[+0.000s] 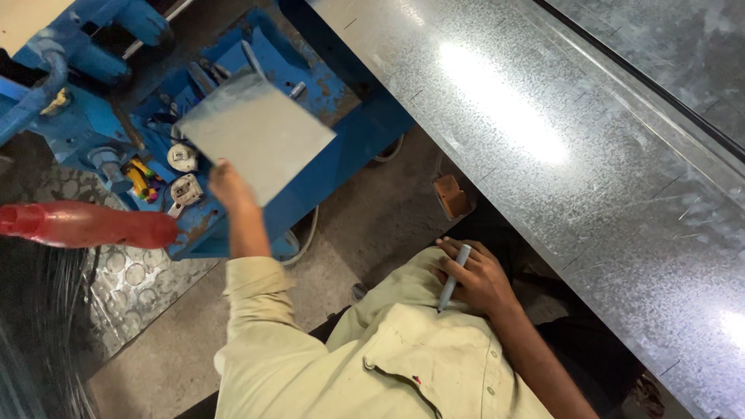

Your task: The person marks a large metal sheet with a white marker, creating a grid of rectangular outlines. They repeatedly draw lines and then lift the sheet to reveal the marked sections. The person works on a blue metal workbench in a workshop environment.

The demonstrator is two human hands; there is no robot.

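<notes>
Fingers of the left hand (226, 185) pinch a small grey sheet-metal square (256, 133) at upper left; the right hand (477, 275) grips a grey marker pen (454, 278), long axis near-vertical, tip down.

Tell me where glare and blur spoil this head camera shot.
Head view: strong white glare on the galvanised sheet, with a second hot spot at its lower right edge; motion blur softens the small metal plate held by the left hand; the red bottle is smeared; the right hand with its pen is sharp.
</notes>
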